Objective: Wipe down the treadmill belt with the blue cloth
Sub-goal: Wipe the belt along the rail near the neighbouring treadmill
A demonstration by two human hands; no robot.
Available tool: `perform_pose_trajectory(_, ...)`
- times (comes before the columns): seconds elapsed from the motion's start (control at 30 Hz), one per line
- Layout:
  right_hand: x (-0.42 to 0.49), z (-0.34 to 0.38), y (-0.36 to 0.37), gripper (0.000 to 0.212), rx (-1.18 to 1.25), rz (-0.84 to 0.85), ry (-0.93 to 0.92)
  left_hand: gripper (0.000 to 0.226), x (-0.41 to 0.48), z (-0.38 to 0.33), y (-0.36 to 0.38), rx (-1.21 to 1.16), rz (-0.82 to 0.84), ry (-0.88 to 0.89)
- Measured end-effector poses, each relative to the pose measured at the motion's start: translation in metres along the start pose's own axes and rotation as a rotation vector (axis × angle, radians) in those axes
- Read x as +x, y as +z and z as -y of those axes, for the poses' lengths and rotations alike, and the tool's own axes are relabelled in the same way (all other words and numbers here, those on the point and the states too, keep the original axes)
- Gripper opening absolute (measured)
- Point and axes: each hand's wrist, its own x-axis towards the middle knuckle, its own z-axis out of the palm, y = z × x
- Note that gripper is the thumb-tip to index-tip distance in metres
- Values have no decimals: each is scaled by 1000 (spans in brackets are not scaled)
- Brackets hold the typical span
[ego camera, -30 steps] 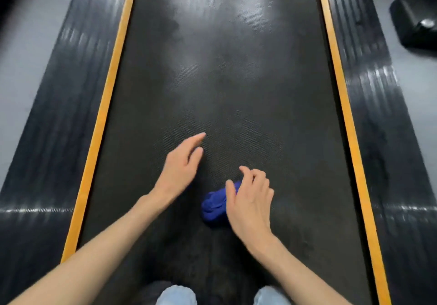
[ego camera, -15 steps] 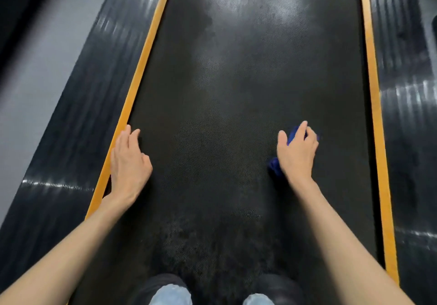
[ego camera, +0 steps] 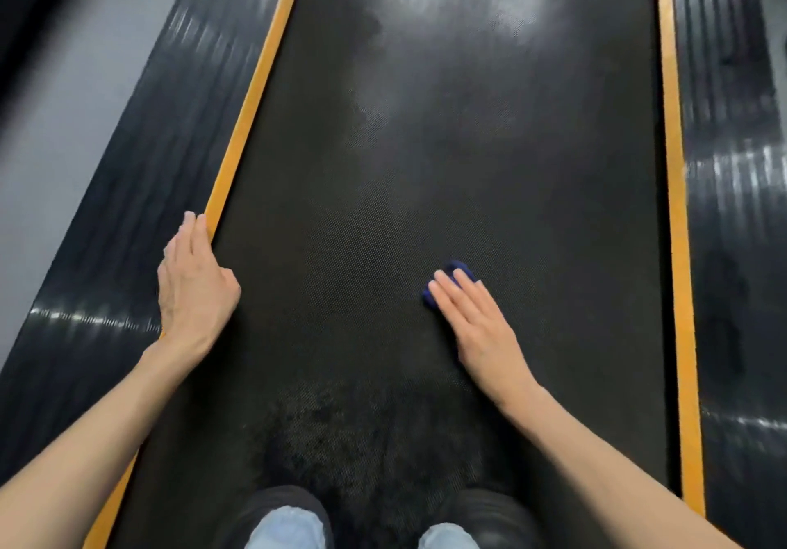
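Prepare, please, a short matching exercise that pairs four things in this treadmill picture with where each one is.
Things:
1. left hand
2. right hand
3. blue cloth
4. shoes

Places:
A. mostly hidden beneath a hand
B. resting on the left orange strip
C. at the picture's bottom edge
D. pressed flat over the belt, right of centre

Pairs: 1-B, 2-D, 3-A, 4-C

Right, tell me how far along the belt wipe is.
Done: nothing clearly; no stretch of the belt looks plainly cleaner. In hand: the right hand presses the cloth flat on the belt, right of centre, while the left hand rests on the yellow strip. Left: probably most of it, since pale hazy patches show farther up and a speckled patch lies near the shoes.
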Motion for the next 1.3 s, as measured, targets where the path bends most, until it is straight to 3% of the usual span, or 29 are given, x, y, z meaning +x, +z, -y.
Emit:
perform_pose_trajectory(0.1, 25, -27, -12, 73, 181, -117, 418, 64, -8, 11, -8, 68, -6, -16)
perform_pose_trajectory(0.17, 45, -25, -17, 54, 302, -228, 710, 66, -18, 23, -9, 157, 26, 2)
perform_pose_trajectory(0.2, 52, -11, -16, 47, 320, -269, 732, 69, -23, 29, -11, 191, 62, 22)
perform_pose_trajectory(0.27, 56, 30, -7, 42, 355, -265, 513, 74, -26, 39, -16, 196, 134, 39)
perform_pose_trajectory(0.4, 46, 101, 16, 54, 448, 24, -121, 74, -13, 46, -34, 81, 213, 48)
perform_pose_trajectory(0.5, 66, 74, 13, 48, 281, 22, -315, 76, -10, 55, -41, 129, 277, 100)
perform_pose_trajectory(0.7, 132, -3, 8, 60, 227, -107, 181, 100, -1, 58, -53, 214, 543, 112)
perform_pose_trajectory(0.87, 137, 0, 10, 48, 335, -216, 243, 106, 6, 62, -63, 314, 597, 186)
perform_pose_trajectory(1.07, 141, -1, 20, 34, 237, -375, 371, 107, 9, 65, -67, 270, 563, 198)
perform_pose_trajectory(1.17, 140, -4, 25, 30, 184, -396, 407, 107, 7, 63, -65, 293, 537, 173)
perform_pose_trajectory(1.3, 140, 0, 22, 35, 353, -367, 435, 101, -2, 56, -53, 201, 442, 81)
